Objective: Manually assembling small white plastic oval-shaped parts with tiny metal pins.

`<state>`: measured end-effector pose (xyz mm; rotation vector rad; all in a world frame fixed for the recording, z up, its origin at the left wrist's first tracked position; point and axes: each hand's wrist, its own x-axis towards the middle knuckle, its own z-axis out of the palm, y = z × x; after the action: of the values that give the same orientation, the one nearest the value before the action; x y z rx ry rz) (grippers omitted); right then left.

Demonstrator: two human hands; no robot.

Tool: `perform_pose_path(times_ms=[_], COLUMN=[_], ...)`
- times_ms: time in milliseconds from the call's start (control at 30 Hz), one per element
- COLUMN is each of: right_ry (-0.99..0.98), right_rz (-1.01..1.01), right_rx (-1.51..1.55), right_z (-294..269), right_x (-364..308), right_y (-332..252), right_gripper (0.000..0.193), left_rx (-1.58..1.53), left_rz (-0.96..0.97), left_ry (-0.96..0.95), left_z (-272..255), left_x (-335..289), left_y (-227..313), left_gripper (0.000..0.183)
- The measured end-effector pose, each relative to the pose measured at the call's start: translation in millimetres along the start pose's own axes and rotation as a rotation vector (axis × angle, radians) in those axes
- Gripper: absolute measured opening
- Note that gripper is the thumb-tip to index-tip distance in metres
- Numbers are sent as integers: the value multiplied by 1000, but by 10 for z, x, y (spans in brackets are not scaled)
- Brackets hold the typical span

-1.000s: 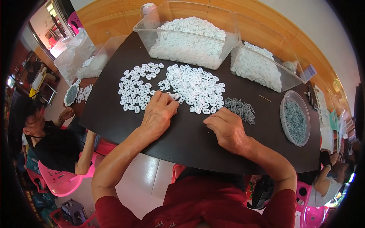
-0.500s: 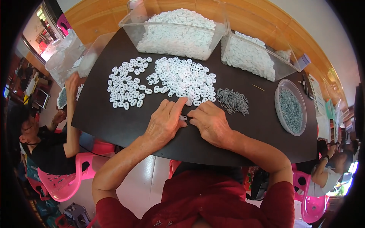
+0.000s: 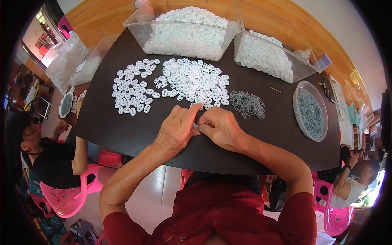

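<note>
At the near middle of the dark table, my left hand (image 3: 175,128) is closed on a small white plastic two-hole piece (image 3: 195,127), mostly covered by the fingers. Against it, the pinched fingertips of my right hand (image 3: 222,130) meet the left thumb; whatever they hold is hidden. Just beyond my hands lies a heap of white two-hole pieces (image 3: 194,79). More white oval pieces (image 3: 131,90) are spread to its left. A pile of small grey plastic plugs (image 3: 247,104) lies beyond my right hand.
Two clear bins, a large one (image 3: 141,36) and a smaller one (image 3: 305,72), hold white pieces at the back. A clear round tub (image 3: 297,119) of grey plugs stands at right, near a thin yellowish stick (image 3: 275,90). People sit at left (image 3: 53,163) and right (image 3: 347,185).
My right hand has closed in on the left, and the white piece between them is now mostly covered. The co-worker at left has lowered a raised arm. The view has shifted slightly.
</note>
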<state>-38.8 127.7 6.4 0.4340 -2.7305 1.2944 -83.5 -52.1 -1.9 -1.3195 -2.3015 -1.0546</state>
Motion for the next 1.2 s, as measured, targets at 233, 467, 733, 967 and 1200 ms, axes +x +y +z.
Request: perform_pose_path(times_ms=[233,467,733,967,1200], right_ry=[-36,79,207,286,485], right_rz=[392,495,490,306,-48], right_rx=[236,632,798,410,-444], right_z=[-256,-202,-155,-291,-688], right_x=[-128,-447,-632,-796,-643], right_y=[-76,-252,-334,-38,460], right_gripper=[10,13,13,9,14], left_rx=[107,5,-1131,-1164,-1222], left_rz=[-12,-47,-771,-783,-692], left_ry=[-35,132,265,315,351], left_z=[-59,-82,239,335,379], left_x=[-19,-70,-109,-91,-32], left_y=[-43,541,809,839,808], left_gripper=[53,34,13,13,12])
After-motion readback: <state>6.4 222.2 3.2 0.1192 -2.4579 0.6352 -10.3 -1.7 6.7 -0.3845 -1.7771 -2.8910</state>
